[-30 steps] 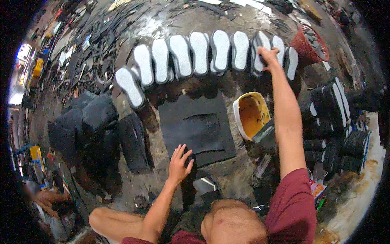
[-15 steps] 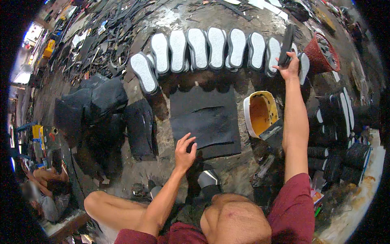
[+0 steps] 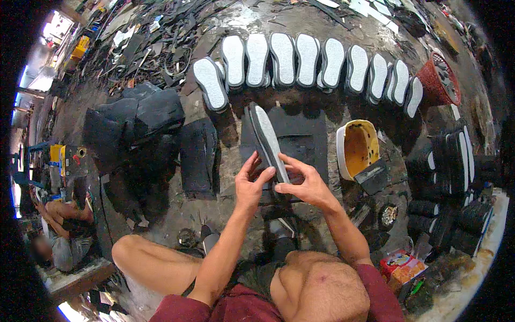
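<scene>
A dark shoe sole (image 3: 266,129) with a whitish top face stands tilted on edge between my two hands, over the black sheets (image 3: 300,145) on the floor. My right hand (image 3: 311,187) grips its near end between thumb and fingers. On the other side, my left hand (image 3: 250,185) has its thumb and fingers around the same near end. Beyond them a curved row of similar soles (image 3: 281,60) lies with white faces up, several of them stacked. To the right of the sheets sits a cut-open yellow container (image 3: 343,155) with brown residue inside and a dark flat piece on its near edge.
Black sheet material (image 3: 145,115) is heaped on the left, beside a folded black piece (image 3: 198,158). A red basket (image 3: 437,80) stands far right. Stacked soles (image 3: 456,161) line the right side. Scraps (image 3: 145,48) cover the far floor. Another person (image 3: 67,241) sits at far left.
My right hand has come back from the right end of the row with the sole. My left hand has moved up to meet it, and both now hold the sole over the sheets.
</scene>
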`<state>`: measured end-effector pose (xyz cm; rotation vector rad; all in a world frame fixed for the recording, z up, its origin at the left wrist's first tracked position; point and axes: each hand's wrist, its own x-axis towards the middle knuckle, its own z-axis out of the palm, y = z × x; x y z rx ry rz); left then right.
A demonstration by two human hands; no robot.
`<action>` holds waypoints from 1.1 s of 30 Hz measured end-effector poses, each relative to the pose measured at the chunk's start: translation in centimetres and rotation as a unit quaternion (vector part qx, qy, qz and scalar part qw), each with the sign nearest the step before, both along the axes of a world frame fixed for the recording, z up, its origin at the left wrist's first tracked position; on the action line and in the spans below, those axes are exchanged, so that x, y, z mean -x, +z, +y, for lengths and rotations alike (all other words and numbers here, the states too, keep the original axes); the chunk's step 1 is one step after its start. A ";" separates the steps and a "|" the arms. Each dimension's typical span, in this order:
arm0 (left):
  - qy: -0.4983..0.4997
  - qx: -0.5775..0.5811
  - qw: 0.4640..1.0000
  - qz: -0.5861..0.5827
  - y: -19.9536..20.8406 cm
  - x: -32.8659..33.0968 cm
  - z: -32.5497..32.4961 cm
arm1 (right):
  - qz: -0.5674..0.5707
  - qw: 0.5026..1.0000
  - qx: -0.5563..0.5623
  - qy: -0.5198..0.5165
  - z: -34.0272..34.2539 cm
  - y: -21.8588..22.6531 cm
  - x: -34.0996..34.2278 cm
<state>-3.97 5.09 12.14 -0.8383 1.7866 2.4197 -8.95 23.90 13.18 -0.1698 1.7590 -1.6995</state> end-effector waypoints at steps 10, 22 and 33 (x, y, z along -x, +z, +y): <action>0.088 0.487 0.867 0.051 -4.2 -5.3 -8.6 | 0.152 0.968 -0.163 -0.114 1.3 5.6 0.7; 0.027 0.631 0.772 -0.067 -8.9 -11.7 -15.3 | 0.012 0.961 0.022 -0.277 2.8 1.4 -1.2; -0.006 0.101 0.993 0.053 -3.6 -5.7 -2.2 | -0.053 0.978 0.025 -0.200 -1.5 -1.6 -3.4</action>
